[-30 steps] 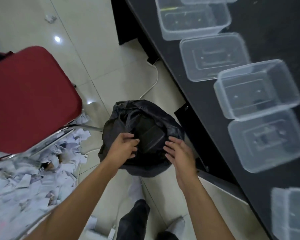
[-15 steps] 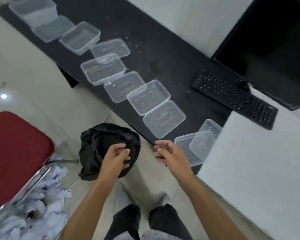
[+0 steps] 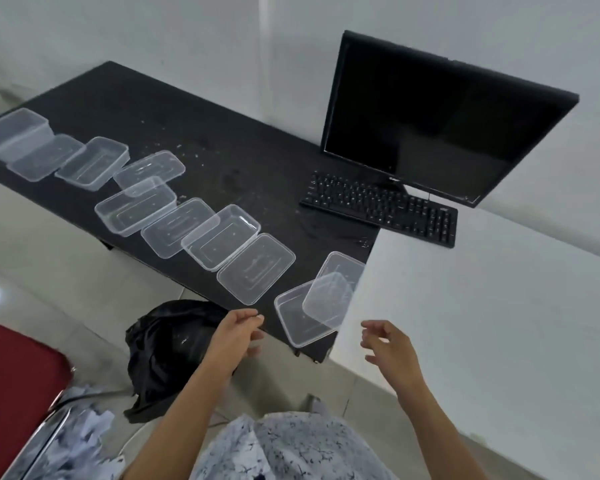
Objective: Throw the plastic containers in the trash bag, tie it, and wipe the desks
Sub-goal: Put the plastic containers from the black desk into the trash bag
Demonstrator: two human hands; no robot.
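2 empty hands: my left hand (image 3: 238, 336) and right hand (image 3: 390, 348) hover, fingers loosely curled. Plastic containers (image 3: 222, 242) line the black desk (image 3: 194, 126) just beyond my fingertips. The trash bag (image 3: 167, 344) sits below my left fingers.

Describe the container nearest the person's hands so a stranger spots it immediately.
Find the black desk and follow its row of clear containers to the end that meets the white desk. The last container lies at the front edge, just beyond the left hand; a second clear container overlaps its right part.

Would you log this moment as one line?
left hand: empty | right hand: empty | trash bag: on floor | containers: on desk
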